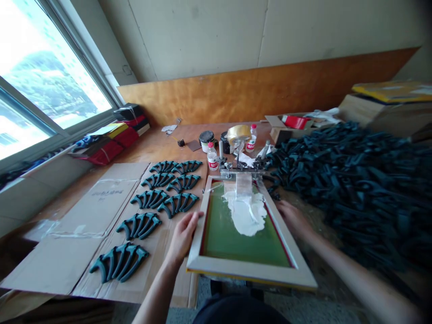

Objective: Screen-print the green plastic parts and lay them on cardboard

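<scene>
A screen frame (pixel 249 271) with a green mesh lies in front of me, tilted slightly. White paste (pixel 248 216) is spread over the mesh's upper part, under a flat metal blade (pixel 243 185). My left hand (pixel 184 234) is closed at the frame's left edge, its fingers pressed against the rim. My right hand (pixel 293 218) is beside the frame's right edge; its fingers are blurred and partly hidden, so their hold cannot be made out. A metal clamp assembly (pixel 241 171) stands at the frame's far end.
Dark green curved parts (pixel 137 226) lie in fanned groups on cardboard (pixel 84 225) at left. A large heap of similar parts (pixel 354 180) fills the right. Bottles (pixel 212 157), jars (pixel 206 140) and a tape roll (pixel 239 133) stand behind the frame. Boxes (pixel 384 112) are back right.
</scene>
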`<state>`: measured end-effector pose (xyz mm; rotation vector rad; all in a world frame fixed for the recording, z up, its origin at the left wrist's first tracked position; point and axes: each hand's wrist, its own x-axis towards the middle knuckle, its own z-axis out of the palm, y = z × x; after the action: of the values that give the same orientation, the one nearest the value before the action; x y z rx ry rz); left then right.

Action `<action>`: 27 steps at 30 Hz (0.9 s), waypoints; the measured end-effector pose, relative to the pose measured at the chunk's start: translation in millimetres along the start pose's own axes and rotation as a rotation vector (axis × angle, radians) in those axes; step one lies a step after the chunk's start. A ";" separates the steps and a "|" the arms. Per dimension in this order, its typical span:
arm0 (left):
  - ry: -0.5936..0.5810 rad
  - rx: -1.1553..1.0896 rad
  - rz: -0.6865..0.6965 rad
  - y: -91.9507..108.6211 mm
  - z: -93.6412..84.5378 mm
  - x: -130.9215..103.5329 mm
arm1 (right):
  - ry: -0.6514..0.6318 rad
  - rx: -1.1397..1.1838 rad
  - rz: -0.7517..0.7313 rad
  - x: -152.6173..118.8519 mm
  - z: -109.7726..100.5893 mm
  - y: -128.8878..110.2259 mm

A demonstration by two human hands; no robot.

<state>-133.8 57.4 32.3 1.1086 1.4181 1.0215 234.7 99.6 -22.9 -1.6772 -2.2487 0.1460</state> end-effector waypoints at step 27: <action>0.011 0.209 -0.081 -100.2 9.1 14.9 | -0.081 0.161 -0.591 -7.7 3.6 -75.9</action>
<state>-136.5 50.6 -69.1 1.1864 1.5930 0.8367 166.3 69.8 -6.9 -0.8900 -2.6055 0.2437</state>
